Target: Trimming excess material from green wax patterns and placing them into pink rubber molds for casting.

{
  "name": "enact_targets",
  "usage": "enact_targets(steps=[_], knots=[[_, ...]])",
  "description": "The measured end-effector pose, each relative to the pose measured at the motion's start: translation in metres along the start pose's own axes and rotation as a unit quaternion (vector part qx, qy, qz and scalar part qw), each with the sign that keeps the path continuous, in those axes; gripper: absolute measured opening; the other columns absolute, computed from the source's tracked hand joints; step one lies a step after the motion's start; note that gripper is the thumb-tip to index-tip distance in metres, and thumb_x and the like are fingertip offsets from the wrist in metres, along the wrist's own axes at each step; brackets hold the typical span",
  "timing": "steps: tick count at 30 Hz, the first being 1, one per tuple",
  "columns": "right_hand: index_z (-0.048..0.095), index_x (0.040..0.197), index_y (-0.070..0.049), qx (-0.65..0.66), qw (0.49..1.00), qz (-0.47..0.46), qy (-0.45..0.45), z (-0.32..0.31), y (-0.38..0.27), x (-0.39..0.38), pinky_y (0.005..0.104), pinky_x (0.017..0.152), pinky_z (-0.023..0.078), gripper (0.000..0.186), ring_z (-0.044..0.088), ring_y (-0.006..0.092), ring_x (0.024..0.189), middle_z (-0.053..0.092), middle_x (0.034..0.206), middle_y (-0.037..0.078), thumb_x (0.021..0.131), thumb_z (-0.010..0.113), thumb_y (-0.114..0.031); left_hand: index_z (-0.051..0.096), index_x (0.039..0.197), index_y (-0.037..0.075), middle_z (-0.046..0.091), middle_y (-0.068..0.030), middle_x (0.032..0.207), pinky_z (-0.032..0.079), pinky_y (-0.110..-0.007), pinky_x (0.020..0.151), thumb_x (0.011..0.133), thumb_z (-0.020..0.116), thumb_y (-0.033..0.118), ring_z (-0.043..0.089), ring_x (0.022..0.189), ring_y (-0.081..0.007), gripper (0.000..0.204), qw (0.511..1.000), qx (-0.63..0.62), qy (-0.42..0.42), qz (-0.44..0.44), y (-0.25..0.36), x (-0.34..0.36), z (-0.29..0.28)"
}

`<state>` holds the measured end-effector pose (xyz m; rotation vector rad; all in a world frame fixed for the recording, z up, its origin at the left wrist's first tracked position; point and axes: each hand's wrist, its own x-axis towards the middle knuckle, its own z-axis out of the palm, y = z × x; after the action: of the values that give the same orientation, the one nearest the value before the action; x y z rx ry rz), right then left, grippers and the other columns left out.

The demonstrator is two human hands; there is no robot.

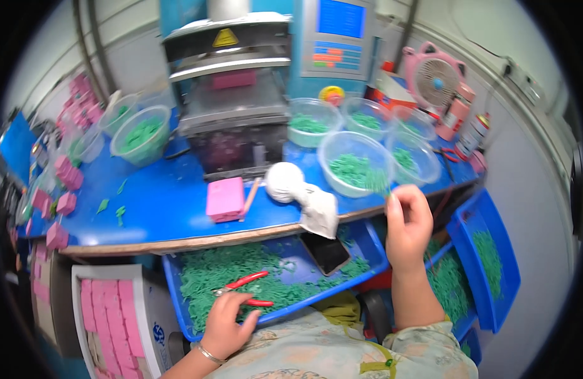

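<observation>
My right hand (pixel 408 227) is raised beside a clear round bowl (pixel 326 158) of green pieces. Its thumb and fingers pinch a small green comb-like plastic piece (pixel 377 180) over the bowl's right side, slightly blurred. My left hand (pixel 228 322) is low over the near left of a blue tray (pixel 178 303), thumb apart from the fingers. Its fingertips reach a pair of red-handled nippers (pixel 246 279), covering part of the lower handle; a firm grip does not show. The nippers lie on a heap of green plastic pieces (pixel 206 271) in the tray.
A dark phone (pixel 326 252) lies in the tray. On the blue table (pixel 152 215) are a pink block (pixel 226 199), a white cloth bundle (pixel 320 211) and several more bowls. A press machine (pixel 231 101) stands behind. Another blue tray (pixel 509 271) tilts at right; a box of pink blocks (pixel 108 271) stands left.
</observation>
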<state>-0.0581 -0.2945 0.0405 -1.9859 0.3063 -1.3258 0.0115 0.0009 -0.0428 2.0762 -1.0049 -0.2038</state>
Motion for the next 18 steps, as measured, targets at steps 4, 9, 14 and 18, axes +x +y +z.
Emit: enact_targets(steps=[4, 9, 14, 18], knots=[[0.055, 0.073, -0.003, 0.104, 0.947, -0.142, -0.269, 0.034, -0.025, -0.03, 0.0316, 0.05, 0.041, 0.012, 0.053, 0.0224, 0.055, 0.055, 0.067, 0.008, 0.066, 0.061, 0.003, 0.03, 0.132, 0.005, 0.047, -0.0124, 0.111, 0.045, -0.029, 0.072, 0.075, 0.068, 0.005, 0.054, 0.084, -0.0162, 0.068, 0.933, -0.359, -0.033, -0.011, 0.022, 0.024, -0.016], [0.058, 0.082, -0.003, 0.207, 0.885, -0.041, -0.415, 0.08, -0.026, -0.059, 0.0297, 0.047, 0.042, 0.016, 0.056, 0.0206, 0.055, 0.056, 0.071, 0.009, 0.069, 0.066, -0.006, 0.052, 0.107, -0.003, 0.053, -0.0127, 0.099, 0.049, -0.024, 0.064, 0.084, 0.055, -0.002, 0.057, 0.074, -0.0127, 0.023, 0.884, -0.445, -0.101, -0.1, 0.022, 0.051, -0.044], [0.058, 0.083, -0.001, 0.208, 0.894, 0.074, -0.39, 0.095, -0.007, -0.068, 0.0239, 0.046, 0.042, 0.013, 0.053, 0.0134, 0.052, 0.055, 0.07, 0.007, 0.074, 0.065, -0.005, 0.054, 0.1, 0.002, 0.057, -0.0058, 0.077, 0.046, -0.022, 0.05, 0.084, 0.056, 0.003, 0.056, 0.057, -0.0109, 0.016, 0.937, -0.238, 0.245, -0.069, -0.005, 0.131, -0.123], [0.058, 0.081, 0.0, 0.214, 0.875, 0.05, -0.431, 0.096, -0.006, -0.068, 0.0241, 0.046, 0.042, 0.01, 0.054, 0.0144, 0.052, 0.056, 0.069, 0.008, 0.075, 0.065, -0.005, 0.053, 0.109, 0.001, 0.059, -0.0061, 0.086, 0.047, -0.026, 0.066, 0.082, 0.062, 0.009, 0.057, 0.072, -0.0143, 0.03, 0.946, 0.011, 0.325, -0.015, -0.042, 0.189, -0.201]])
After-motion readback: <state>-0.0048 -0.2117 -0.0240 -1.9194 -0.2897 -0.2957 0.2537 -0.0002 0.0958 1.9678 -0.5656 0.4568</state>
